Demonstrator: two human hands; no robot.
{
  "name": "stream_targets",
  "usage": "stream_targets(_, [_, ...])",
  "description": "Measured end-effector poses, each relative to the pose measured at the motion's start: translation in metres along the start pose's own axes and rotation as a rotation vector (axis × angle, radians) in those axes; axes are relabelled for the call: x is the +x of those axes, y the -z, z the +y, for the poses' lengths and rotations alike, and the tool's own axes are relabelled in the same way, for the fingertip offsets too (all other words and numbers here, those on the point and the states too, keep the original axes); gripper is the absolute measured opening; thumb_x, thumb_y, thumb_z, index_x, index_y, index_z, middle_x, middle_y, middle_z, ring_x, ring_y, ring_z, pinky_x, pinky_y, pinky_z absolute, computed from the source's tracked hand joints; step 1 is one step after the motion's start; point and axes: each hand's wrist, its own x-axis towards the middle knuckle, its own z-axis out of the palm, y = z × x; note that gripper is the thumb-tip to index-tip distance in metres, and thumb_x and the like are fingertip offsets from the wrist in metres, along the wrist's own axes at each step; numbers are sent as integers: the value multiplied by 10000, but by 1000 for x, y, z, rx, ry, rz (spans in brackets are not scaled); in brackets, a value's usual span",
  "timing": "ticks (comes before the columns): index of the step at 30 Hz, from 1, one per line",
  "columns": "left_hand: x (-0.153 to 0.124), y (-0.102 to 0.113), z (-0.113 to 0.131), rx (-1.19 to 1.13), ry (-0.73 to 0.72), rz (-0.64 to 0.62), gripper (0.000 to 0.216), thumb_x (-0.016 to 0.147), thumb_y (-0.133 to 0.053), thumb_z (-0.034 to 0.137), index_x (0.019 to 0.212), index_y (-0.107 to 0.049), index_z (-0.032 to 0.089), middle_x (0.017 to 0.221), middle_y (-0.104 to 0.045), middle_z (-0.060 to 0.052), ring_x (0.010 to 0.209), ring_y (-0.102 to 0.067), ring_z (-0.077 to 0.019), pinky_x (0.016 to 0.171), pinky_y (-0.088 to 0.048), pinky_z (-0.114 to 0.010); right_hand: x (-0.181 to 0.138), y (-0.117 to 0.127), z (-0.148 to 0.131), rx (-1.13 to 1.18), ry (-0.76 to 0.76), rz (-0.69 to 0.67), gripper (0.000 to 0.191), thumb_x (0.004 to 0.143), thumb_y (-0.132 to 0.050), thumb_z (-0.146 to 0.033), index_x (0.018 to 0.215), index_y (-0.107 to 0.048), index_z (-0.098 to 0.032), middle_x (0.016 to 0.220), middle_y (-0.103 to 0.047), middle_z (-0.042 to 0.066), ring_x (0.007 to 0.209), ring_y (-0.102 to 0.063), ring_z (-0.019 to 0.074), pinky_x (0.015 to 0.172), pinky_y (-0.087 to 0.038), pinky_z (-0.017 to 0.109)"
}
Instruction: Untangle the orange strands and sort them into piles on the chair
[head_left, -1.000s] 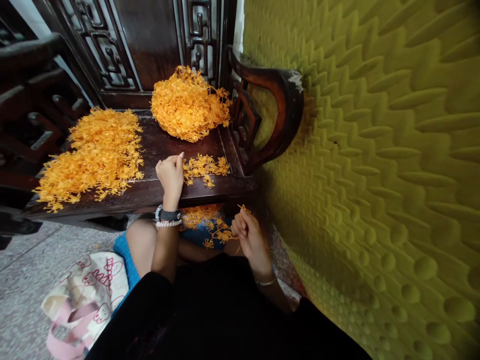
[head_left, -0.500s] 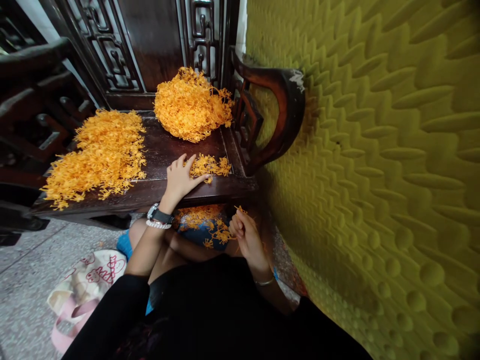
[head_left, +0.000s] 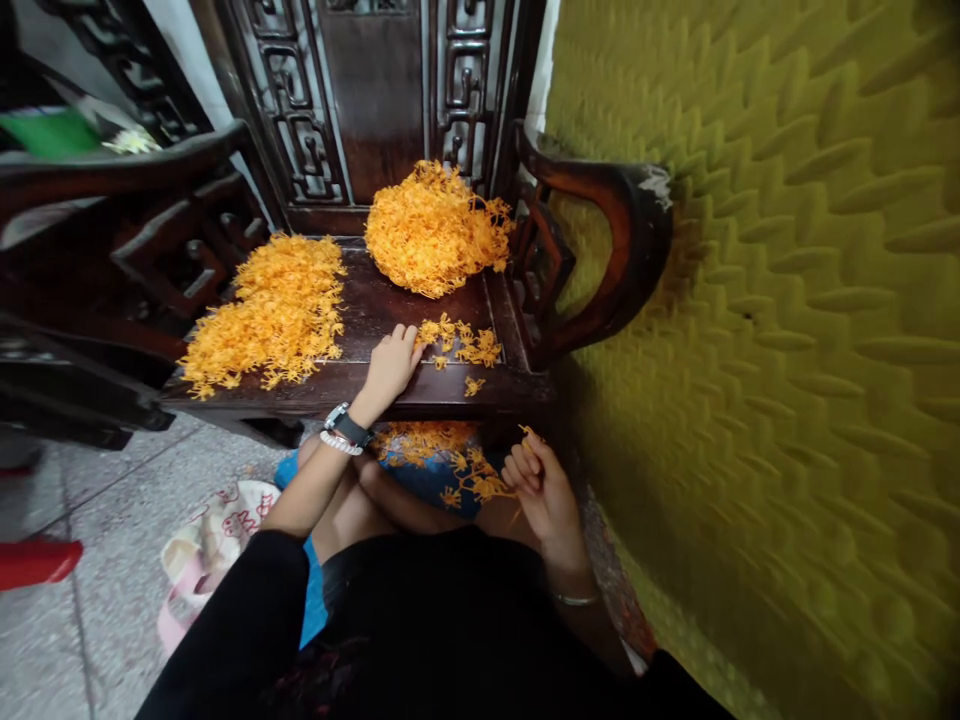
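Note:
My left hand (head_left: pixel 390 366) lies on the dark wooden chair seat (head_left: pixel 367 315), fingers curled at the edge of a small scatter of orange pieces (head_left: pixel 459 343). Below the seat edge my right hand (head_left: pixel 541 482) is closed, pinching a thin orange strand (head_left: pixel 529 434). More orange pieces (head_left: pixel 442 462) lie on blue cloth in my lap. A flat orange heap (head_left: pixel 270 313) covers the left of the seat. A rounded orange heap (head_left: pixel 436 230) sits at the back right.
The chair's curved armrest (head_left: pixel 615 240) rises on the right, close to a yellow padded wall (head_left: pixel 787 330). A carved chair back (head_left: pixel 382 90) stands behind. A pink-and-white cloth bag (head_left: pixel 214 545) lies on the speckled floor at left, beside a red object (head_left: pixel 37 560).
My left hand has gone from spread over the small scatter to curled at its left edge. A few pieces lie nearer the seat front. The view has shifted left; my right hand keeps its pinch.

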Motion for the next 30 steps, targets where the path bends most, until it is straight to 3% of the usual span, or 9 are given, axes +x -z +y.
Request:
stream_targets(3, [3, 11, -27, -44, 98, 123, 310, 981, -349, 384, 1077, -542, 161, 1045, -600, -121, 874, -620, -244, 722, -450, -312, 1, -3, 1, 3, -26, -2, 475, 777, -689, -376, 491, -359, -188, 417, -247, -83, 413, -133, 65, 426, -241, 235])
stream_targets(6, [7, 31, -72, -121, 210, 315, 301, 960, -405, 426, 1065, -544, 181, 1045, -590, -105, 903, -596, -251, 772, -444, -337, 4, -4, 4, -14, -38, -5, 473, 782, -686, -392, 497, -367, -190, 423, -233, -82, 418, -129, 68, 425, -236, 243])
stream_targets(8, [11, 46, -104, -132, 269, 377, 319, 953, -418, 446, 1074, -542, 178, 1050, -571, -98, 940, -577, -264, 822, -438, -371, 6, -4, 5, -29, -33, 4, 474, 787, -682, -397, 501, -367, -190, 429, -226, -80, 423, -130, 71, 425, -228, 247])
stream_targets(13, [19, 71, -172, -123, 396, 419, 430, 955, -370, 510, 1158, -519, 162, 1109, -525, -93, 1030, -536, -276, 933, -409, -462, 11, -7, 10, -29, -41, 12, 474, 783, -689, -393, 503, -368, -187, 434, -227, -77, 429, -130, 71, 429, -224, 246])
stream_targets(17, [19, 62, -205, -128, 418, 349, 485, 934, -401, 546, 1154, -576, 151, 1161, -572, -91, 1119, -497, -277, 1017, -363, -495, 13, -10, 15, -2, -65, 15, 456, 773, -701, -374, 501, -386, -187, 428, -241, -77, 430, -130, 70, 431, -228, 242])
stream_targets(21, [14, 41, -216, -160, 393, 213, 533, 940, -363, 571, 1146, -641, 165, 1234, -637, -71, 1219, -466, -341, 1054, -260, -631, 14, -10, 15, -7, -73, 28, 458, 765, -708, -380, 500, -389, -186, 424, -239, -79, 428, -126, 69, 428, -222, 243])
stream_targets(25, [18, 46, -212, -199, 426, 233, 612, 949, -283, 598, 1355, -506, 199, 1466, -460, -60, 1398, -241, -421, 1059, 37, -726, 12, -9, 11, -30, -43, 38, 486, 766, -705, -400, 490, -368, -186, 421, -226, -77, 425, -135, 69, 431, -225, 248])
stream_targets(28, [20, 64, -185, -245, 384, 328, 661, 926, -272, 643, 1350, -521, 202, 1498, -412, -75, 1408, -229, -416, 1072, 30, -713, 9, -7, 9, -48, -19, 41, 498, 778, -693, -414, 485, -361, -186, 424, -227, -73, 421, -136, 70, 427, -218, 255])
stream_targets(30, [15, 70, -146, -263, 264, 339, 662, 894, -291, 687, 1322, -551, 254, 1501, -413, -36, 1416, -253, -347, 1129, -24, -641, 8, -5, 10, -51, -21, 41, 496, 782, -688, -416, 483, -364, -188, 419, -230, -72, 418, -138, 70, 427, -219, 257])
